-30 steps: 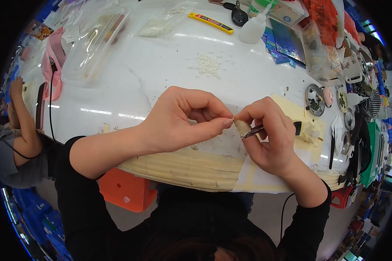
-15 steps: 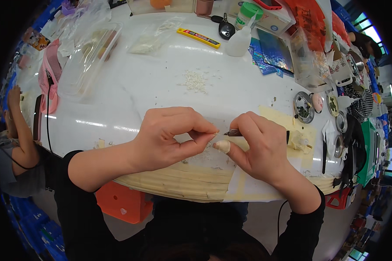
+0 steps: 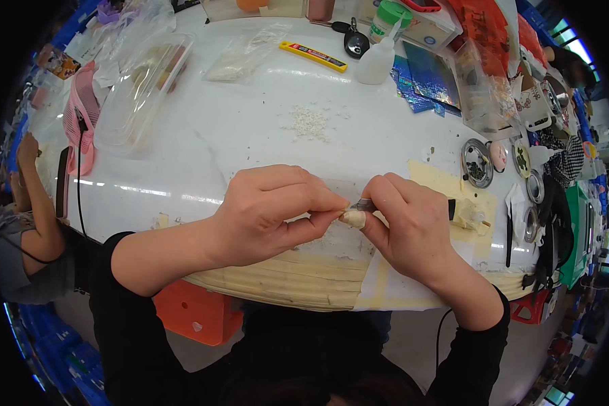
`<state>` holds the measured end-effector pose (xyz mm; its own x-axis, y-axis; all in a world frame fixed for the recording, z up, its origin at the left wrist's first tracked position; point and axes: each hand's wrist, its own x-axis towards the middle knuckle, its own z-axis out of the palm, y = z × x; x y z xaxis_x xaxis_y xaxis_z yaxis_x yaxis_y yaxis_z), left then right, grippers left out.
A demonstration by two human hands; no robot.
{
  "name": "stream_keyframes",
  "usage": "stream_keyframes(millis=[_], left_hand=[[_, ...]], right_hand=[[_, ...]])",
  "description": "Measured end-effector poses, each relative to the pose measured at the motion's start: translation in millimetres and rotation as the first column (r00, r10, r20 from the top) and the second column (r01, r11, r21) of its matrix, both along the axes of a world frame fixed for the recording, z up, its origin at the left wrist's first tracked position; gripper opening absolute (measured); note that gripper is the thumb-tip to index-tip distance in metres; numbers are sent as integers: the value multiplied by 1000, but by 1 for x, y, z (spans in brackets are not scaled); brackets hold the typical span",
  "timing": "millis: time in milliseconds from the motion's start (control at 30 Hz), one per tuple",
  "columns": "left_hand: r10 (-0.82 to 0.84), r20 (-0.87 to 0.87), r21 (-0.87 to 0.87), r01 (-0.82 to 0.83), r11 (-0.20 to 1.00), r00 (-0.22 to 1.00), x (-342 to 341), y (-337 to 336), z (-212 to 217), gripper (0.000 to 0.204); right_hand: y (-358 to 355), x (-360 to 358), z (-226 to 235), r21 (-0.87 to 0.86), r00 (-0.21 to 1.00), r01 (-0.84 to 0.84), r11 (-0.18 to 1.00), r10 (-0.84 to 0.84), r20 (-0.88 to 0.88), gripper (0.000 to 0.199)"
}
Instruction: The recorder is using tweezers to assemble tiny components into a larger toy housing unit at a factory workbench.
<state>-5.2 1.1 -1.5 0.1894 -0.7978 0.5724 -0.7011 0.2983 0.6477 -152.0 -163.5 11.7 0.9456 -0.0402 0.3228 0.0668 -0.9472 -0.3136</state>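
A small cream-coloured piece [image 3: 353, 218] is sitting between the two hands, just above the near edge of the white tabletop [image 3: 250, 135]. The left hand [image 3: 267, 213] is closing its thumb and forefinger onto the piece from the left, the other fingers curling loosely above. The right hand [image 3: 409, 227] is pinching the same piece from the right while also gripping a thin dark metal tool [image 3: 363, 203], whose tip is touching the top of the piece; what kind of tool it is cannot be told.

Under the hands, strips of beige masking tape [image 3: 284, 277] are covering the tabletop's front edge, and a taped paper patch [image 3: 467, 203] is lying just to the right of the right hand. Farther back, a small heap of white granules [image 3: 309, 123] is resting near the middle of the tabletop. Beyond it, a yellow utility knife [image 3: 313, 56] is lying beside a white squeeze bottle [image 3: 375, 62] and a black car key [image 3: 355, 42]. A clear plastic container [image 3: 142, 88] and a pink fan [image 3: 78, 122] are sitting at the left. Round metal tins [image 3: 477, 162] are lining up at the right side. Another person's arm [image 3: 37, 210] is showing at the far left, well apart from the hands.
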Motion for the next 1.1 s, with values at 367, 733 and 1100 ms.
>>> stream_keyframes(millis=[367,733,1100], left_hand=[[5,43,5,-5,1000,999,1,0,1,21],[12,61,-10,-12,1000,998,0,1,0,23],[12,37,5,-13,1000,999,0,1,0,22]], right_hand=[[0,1,-1,10,1000,-3,1000,3,11,29],[1,0,2,-2,1000,-18,1000,18,3,23],[1,-2,3,-14,1000,-16,1000,16,3,21]])
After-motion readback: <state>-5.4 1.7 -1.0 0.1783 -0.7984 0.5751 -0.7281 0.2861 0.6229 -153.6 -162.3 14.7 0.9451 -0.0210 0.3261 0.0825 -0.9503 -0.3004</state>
